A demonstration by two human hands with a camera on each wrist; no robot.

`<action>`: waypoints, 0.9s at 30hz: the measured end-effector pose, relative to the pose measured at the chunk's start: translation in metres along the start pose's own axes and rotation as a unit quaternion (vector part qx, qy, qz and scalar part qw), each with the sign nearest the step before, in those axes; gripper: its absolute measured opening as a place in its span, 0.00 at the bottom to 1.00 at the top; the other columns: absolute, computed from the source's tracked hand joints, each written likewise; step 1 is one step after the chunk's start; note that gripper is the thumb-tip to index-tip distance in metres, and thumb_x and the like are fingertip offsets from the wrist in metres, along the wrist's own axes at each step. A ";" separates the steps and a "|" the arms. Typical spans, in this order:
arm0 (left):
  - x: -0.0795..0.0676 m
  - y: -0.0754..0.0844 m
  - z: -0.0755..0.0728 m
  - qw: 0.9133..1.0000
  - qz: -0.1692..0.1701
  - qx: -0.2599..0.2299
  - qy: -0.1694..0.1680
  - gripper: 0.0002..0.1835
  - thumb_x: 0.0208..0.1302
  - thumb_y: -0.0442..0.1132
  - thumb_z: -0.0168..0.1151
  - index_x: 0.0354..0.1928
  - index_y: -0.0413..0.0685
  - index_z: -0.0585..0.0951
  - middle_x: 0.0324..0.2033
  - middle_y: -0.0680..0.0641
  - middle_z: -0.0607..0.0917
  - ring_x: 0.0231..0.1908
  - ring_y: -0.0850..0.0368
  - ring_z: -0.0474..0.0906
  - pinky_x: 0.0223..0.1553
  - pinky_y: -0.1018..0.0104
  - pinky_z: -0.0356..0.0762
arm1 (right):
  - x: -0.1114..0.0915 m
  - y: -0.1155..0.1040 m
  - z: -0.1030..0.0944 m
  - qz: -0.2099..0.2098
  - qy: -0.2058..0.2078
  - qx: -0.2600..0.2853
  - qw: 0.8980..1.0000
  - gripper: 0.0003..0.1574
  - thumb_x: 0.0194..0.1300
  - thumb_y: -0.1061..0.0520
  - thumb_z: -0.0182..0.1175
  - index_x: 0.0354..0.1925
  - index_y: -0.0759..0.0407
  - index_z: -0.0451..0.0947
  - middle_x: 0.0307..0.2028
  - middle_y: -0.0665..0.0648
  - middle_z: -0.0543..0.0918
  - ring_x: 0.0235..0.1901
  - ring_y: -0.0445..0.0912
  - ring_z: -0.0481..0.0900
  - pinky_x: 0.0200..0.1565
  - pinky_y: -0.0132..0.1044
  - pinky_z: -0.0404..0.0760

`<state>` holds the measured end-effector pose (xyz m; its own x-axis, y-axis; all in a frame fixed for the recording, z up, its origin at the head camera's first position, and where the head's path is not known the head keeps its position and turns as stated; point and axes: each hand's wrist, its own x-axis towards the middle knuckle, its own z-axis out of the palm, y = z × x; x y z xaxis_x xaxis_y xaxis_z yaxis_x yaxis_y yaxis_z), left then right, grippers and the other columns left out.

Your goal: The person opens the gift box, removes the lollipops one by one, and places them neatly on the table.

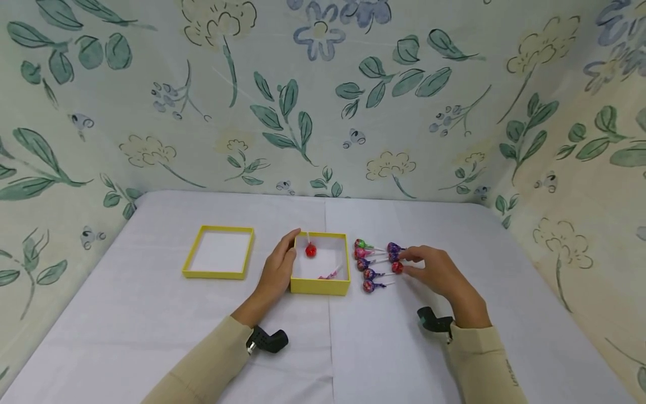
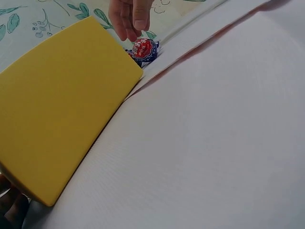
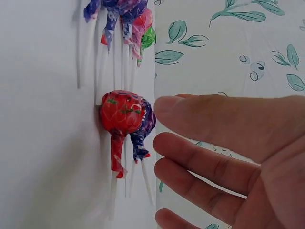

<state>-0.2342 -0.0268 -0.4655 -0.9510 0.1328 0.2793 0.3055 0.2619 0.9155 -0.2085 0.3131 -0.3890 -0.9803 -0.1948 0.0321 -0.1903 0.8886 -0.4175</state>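
Observation:
A yellow box (image 1: 320, 287) with a white inside stands mid-table. My left hand (image 1: 276, 268) grips its left wall, fingers toward the back corner; in the left wrist view only part of that hand shows, dark at the lower left. Inside the box are a red lollipop (image 1: 310, 250) and a pink-wrapped lollipop (image 1: 331, 275), partly hidden by the front wall. My right hand (image 1: 438, 274) reaches over the lollipops right of the box, thumb and fingers apart with nothing between them. Nearest to it are a red-wrapped lollipop (image 3: 122, 113) and a purple-wrapped lollipop (image 3: 148, 116).
A yellow-rimmed lid (image 1: 214, 275) lies inside up, left of the box. Beside the box's right wall is a column of several lollipops, among them a green lollipop (image 1: 360, 243) and a blue-and-red lollipop (image 1: 369, 286). Floral cloth (image 1: 323, 112) hangs behind the white tabletop (image 1: 282, 365).

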 end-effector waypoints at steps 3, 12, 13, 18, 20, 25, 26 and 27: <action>0.000 0.000 -0.002 1.000 -0.002 0.001 0.000 0.24 0.76 0.42 0.37 0.71 0.62 0.62 0.70 0.59 0.62 0.70 0.63 0.55 0.70 0.60 0.56 | 0.001 -0.007 0.001 -0.003 0.005 0.003 1.000 0.16 0.61 0.61 0.65 0.49 0.55 0.83 0.49 0.59 0.82 0.51 0.57 0.76 0.53 0.58 0.76; 0.001 0.000 -0.001 1.000 0.003 -0.008 0.007 0.24 0.76 0.42 0.38 0.71 0.59 0.63 0.69 0.58 0.64 0.69 0.62 0.56 0.70 0.59 0.56 | -0.002 -0.028 -0.003 -0.029 0.009 0.016 0.999 0.16 0.61 0.59 0.66 0.49 0.56 0.83 0.49 0.58 0.82 0.52 0.56 0.76 0.54 0.59 0.75; 0.001 0.000 0.000 1.000 0.007 -0.008 0.008 0.24 0.76 0.42 0.38 0.71 0.58 0.64 0.69 0.57 0.64 0.69 0.62 0.57 0.70 0.58 0.56 | -0.003 -0.029 -0.003 -0.031 0.011 0.017 0.999 0.16 0.61 0.60 0.66 0.49 0.57 0.82 0.49 0.57 0.82 0.52 0.56 0.76 0.54 0.58 0.75; 0.000 -0.001 0.002 1.000 0.004 0.001 0.014 0.24 0.76 0.41 0.39 0.71 0.58 0.64 0.68 0.58 0.65 0.69 0.63 0.58 0.69 0.59 0.57 | -0.005 -0.037 0.000 -0.050 0.013 0.030 0.998 0.17 0.61 0.61 0.66 0.50 0.57 0.82 0.47 0.57 0.83 0.50 0.55 0.78 0.54 0.57 0.77; -0.001 -0.001 0.001 1.000 0.001 0.002 0.015 0.24 0.75 0.41 0.39 0.71 0.58 0.64 0.68 0.58 0.65 0.68 0.63 0.58 0.69 0.59 0.57 | -0.004 -0.043 0.002 -0.061 0.009 0.035 0.998 0.17 0.60 0.61 0.66 0.50 0.57 0.82 0.46 0.57 0.83 0.49 0.54 0.79 0.53 0.55 0.78; -0.001 -0.002 -0.001 1.000 0.012 0.003 0.019 0.24 0.75 0.40 0.40 0.70 0.57 0.65 0.68 0.58 0.65 0.68 0.63 0.58 0.69 0.59 0.58 | 0.003 -0.059 0.006 -0.090 0.009 0.044 0.995 0.16 0.61 0.61 0.66 0.48 0.57 0.82 0.46 0.56 0.84 0.47 0.53 0.80 0.48 0.51 0.82; 0.000 -0.002 -0.001 1.000 0.013 0.004 0.019 0.24 0.75 0.41 0.40 0.70 0.57 0.65 0.68 0.58 0.66 0.68 0.63 0.59 0.69 0.59 0.58 | 0.005 -0.062 0.007 -0.095 0.009 0.048 0.994 0.15 0.60 0.61 0.66 0.48 0.57 0.83 0.46 0.56 0.84 0.47 0.53 0.79 0.48 0.51 0.82; 0.000 -0.003 -0.001 1.000 0.012 0.004 0.019 0.24 0.75 0.41 0.40 0.70 0.57 0.65 0.68 0.58 0.66 0.68 0.63 0.59 0.68 0.59 0.58 | 0.006 -0.065 0.007 -0.100 0.010 0.051 0.994 0.14 0.60 0.61 0.66 0.47 0.57 0.83 0.45 0.55 0.84 0.47 0.53 0.79 0.47 0.51 0.82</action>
<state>-0.2349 -0.0281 -0.4679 -0.9445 0.1023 0.3122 0.3284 0.2658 0.9064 -0.2016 0.2508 -0.3682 -0.9245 -0.3542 0.1409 -0.3760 0.7865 -0.4900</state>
